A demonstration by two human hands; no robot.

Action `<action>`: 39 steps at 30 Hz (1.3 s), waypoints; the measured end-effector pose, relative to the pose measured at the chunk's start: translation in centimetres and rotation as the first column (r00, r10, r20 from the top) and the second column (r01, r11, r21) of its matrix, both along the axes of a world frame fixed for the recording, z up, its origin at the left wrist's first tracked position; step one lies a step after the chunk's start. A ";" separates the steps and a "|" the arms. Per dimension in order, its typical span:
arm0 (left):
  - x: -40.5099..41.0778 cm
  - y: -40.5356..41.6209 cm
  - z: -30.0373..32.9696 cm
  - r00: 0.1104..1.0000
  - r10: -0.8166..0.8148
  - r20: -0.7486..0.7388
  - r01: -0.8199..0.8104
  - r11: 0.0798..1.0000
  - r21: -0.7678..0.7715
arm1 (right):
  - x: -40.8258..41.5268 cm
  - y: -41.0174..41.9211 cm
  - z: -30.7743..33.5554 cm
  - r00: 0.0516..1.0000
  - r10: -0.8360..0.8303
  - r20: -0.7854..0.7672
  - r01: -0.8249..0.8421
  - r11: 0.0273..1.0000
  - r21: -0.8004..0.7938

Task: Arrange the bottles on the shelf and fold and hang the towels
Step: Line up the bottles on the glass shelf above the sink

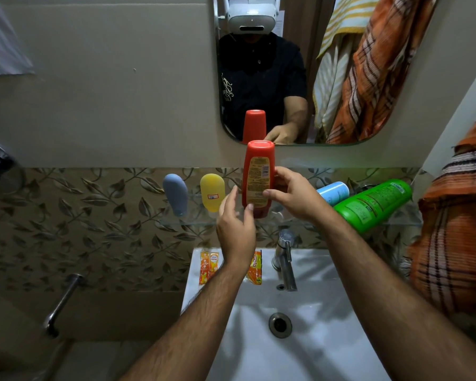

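Note:
A red bottle (259,171) stands upright on the glass shelf (286,222) under the mirror. My right hand (294,196) grips its right side, thumb across the label. My left hand (235,226) has relaxed fingers, and its fingertips touch the bottle's lower left. To the left stand a blue-grey bottle (175,194) and a yellow bottle (212,191), both upright. On the right a green bottle (374,206) and a light blue bottle (334,192) lie tilted on the shelf. An orange checked towel (456,243) hangs at the right edge.
A white sink (300,339) with a chrome tap (285,259) lies below the shelf. Orange sachets (209,266) rest on the sink's back rim. The mirror (341,78) reflects a person, an orange towel and a yellow striped towel. A pipe (62,303) juts from the left wall.

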State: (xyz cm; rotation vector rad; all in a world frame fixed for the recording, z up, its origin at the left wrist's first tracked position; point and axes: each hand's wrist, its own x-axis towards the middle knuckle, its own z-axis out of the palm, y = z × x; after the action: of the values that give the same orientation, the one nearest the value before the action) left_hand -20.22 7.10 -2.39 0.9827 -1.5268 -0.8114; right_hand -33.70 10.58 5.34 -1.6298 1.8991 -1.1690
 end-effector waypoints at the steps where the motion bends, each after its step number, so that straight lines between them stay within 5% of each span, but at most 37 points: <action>1: 0.2 0.4 -0.3 0.999 0.032 -0.004 -0.032 0.997 -0.072 | -0.2 0.2 0.0 1.000 -0.009 -0.005 0.009 1.000 -0.024; 6: -0.3 2.5 -1.2 0.968 -0.028 0.247 0.116 0.930 -0.348 | -2.5 2.0 0.1 0.959 -0.161 -0.233 0.139 0.985 -0.106; 15: -3.0 2.5 -0.5 0.867 -0.089 0.491 0.266 0.915 -0.304 | -5.4 3.9 -0.2 0.835 -0.202 -0.512 0.229 0.973 -0.011; 20: -3.1 1.9 -0.5 0.873 -0.057 0.485 0.230 0.925 -0.304 | -6.1 4.5 -0.5 0.826 -0.192 -0.530 0.235 0.972 0.014; 28: -4.4 2.7 3.2 0.959 -0.062 0.275 0.174 0.899 -0.403 | -7.2 5.1 -0.3 0.842 -0.137 -0.522 0.135 0.990 -0.042; 35: -5.6 3.6 5.0 0.965 -0.250 -0.080 0.226 0.947 -0.226 | -8.5 5.2 0.7 0.985 -0.130 -0.116 0.115 0.986 -0.124; 39: -6.4 3.5 3.5 0.948 -0.318 0.010 0.318 0.947 -0.051 | -9.3 5.2 1.1 0.979 -0.075 0.190 0.096 0.990 -0.103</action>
State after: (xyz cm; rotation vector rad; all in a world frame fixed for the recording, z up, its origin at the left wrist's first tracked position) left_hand -26.58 10.62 1.06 0.7059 -1.7253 -0.9901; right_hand -43.00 15.75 6.47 -1.4492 1.8299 -1.4328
